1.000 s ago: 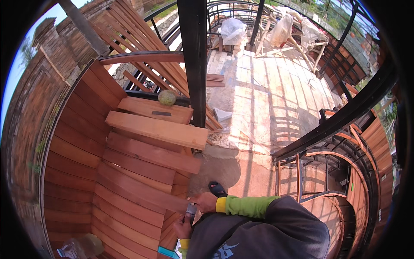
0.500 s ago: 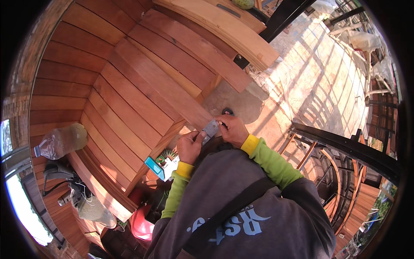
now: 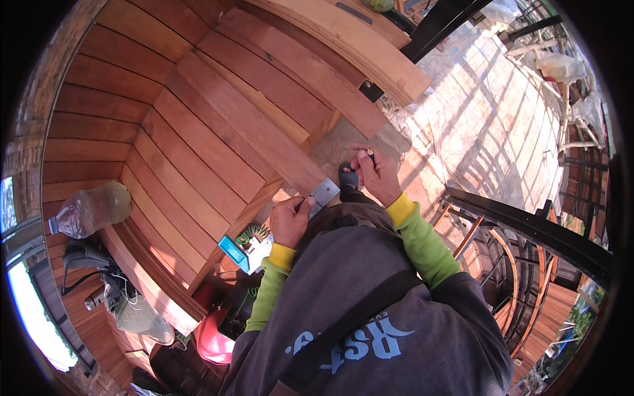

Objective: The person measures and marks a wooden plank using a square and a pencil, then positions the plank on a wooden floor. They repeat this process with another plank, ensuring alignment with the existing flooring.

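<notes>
A small flat metal plate (image 3: 325,192) with holes lies across the near end of a long reddish wooden board (image 3: 254,125). My left hand (image 3: 288,223) pinches the plate's left side between thumb and fingers, against the board's end. To the right, apart from the board, my right hand (image 3: 379,181) is raised with its fingers closed on a short dark pencil (image 3: 371,155), whose pale tip shows above the thumb. The board rests on the slatted wooden surface, its near end sticking out past the edge.
A second board (image 3: 310,76) lies beyond, with a stack of planks (image 3: 370,49) further back. At left, a large plastic bottle (image 3: 92,210) lies on its side. A blue-and-white box (image 3: 246,254) sits beside my left forearm. Black metal beams (image 3: 528,228) stand at right.
My right hand has left the plate and moved right, and the pencil now shows in it. My left hand still holds the plate at the board's end.
</notes>
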Tool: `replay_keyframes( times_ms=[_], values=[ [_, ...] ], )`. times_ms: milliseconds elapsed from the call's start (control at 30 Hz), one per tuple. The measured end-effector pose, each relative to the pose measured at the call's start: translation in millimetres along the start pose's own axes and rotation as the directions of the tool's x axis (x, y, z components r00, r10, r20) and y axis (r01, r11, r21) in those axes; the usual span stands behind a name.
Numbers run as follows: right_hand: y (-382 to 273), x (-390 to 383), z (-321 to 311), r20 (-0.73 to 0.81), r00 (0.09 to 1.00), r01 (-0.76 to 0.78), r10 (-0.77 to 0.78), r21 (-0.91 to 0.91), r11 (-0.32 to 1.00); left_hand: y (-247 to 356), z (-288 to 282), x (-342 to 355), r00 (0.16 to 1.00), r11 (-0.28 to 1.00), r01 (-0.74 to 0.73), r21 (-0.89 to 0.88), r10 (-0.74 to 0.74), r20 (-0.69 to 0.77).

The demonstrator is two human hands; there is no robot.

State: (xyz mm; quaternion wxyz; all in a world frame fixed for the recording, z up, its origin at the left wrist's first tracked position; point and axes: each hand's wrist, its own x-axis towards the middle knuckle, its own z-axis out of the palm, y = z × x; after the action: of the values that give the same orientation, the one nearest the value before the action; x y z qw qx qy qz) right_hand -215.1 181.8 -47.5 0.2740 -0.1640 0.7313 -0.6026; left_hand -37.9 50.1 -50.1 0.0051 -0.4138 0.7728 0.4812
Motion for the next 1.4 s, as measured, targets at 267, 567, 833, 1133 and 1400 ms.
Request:
replay_keyframes(
  times_ms=[267, 567, 833, 1133, 1400],
  values=[
    [0, -1, 0, 0.154, 0.976, 0.190, -0.156, -0.245, 0.951, 5, -1, -1, 1.000, 1.000, 0.014, 0.014, -0.014, -0.002],
    [-14, -5, 6, 0.120, 0.988, -0.089, 0.095, -0.056, 0.994, 7, -3, 0, 1.000, 0.999, -0.027, 0.020, 0.027, -0.010],
    [-15, 5, -6, 0.193, 0.935, 0.347, -0.298, -0.320, 0.881, 1, 0, -1, 1.000, 1.000, 0.005, 0.003, -0.005, -0.009],
    [-34, -2, -4, 0.180, 0.954, 0.290, -0.238, -0.368, 0.883, 7, -2, -1, 1.000, 1.000, -0.002, 0.015, 0.003, -0.015],
    [-27, -11, 6, 0.256, 0.946, 0.279, -0.197, -0.340, 0.898, 9, -3, -1, 1.000, 1.000, 0.000, 0.024, 0.001, -0.014]
  ],
)
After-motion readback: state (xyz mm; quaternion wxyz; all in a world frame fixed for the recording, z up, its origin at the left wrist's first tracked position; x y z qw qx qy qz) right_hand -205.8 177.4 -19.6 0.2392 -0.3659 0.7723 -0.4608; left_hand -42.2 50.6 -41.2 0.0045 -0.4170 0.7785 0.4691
